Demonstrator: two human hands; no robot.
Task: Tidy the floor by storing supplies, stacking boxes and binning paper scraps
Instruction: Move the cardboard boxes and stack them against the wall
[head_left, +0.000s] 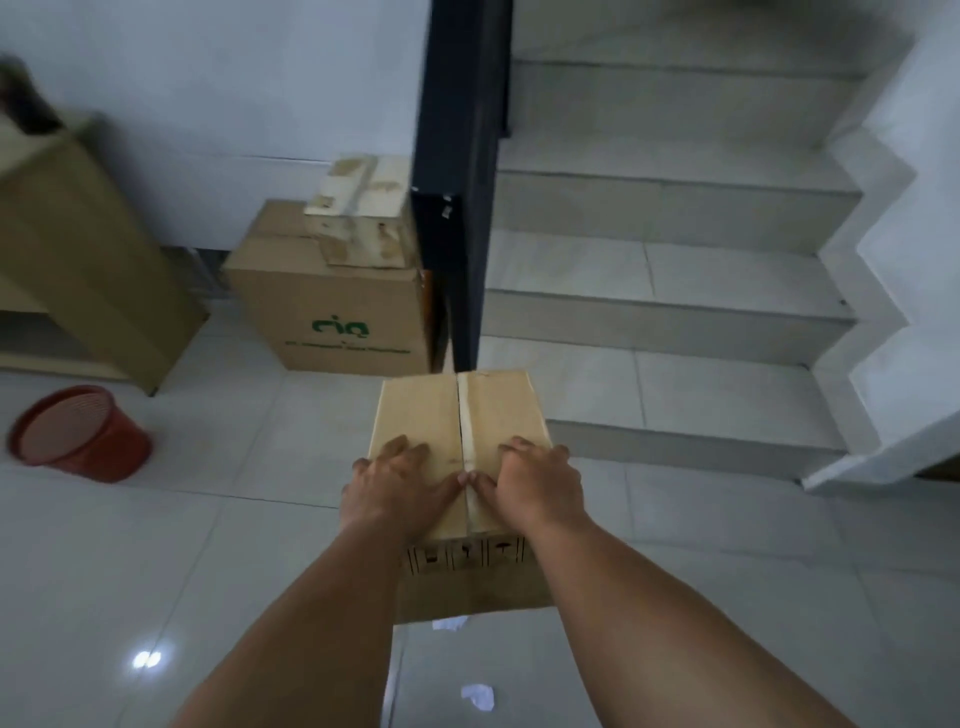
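Observation:
A small brown cardboard box (457, 410) stands on the tiled floor in front of me, its top flaps closed along a taped seam. My left hand (395, 483) lies flat on the left flap, and my right hand (535, 483) presses on the right flap, thumbs meeting at the seam. Behind it stands a bigger cardboard box (332, 312) with a green logo and a torn flap on top. Two white paper scraps lie on the floor, one (448, 622) by the small box's near edge and one (478, 696) closer to me.
A red mesh wastebasket (78, 434) stands on the floor at the left. A tall cardboard box (88, 249) leans at the far left. A dark post (457, 208) rises behind the boxes, and tiled stairs (675, 270) climb on the right.

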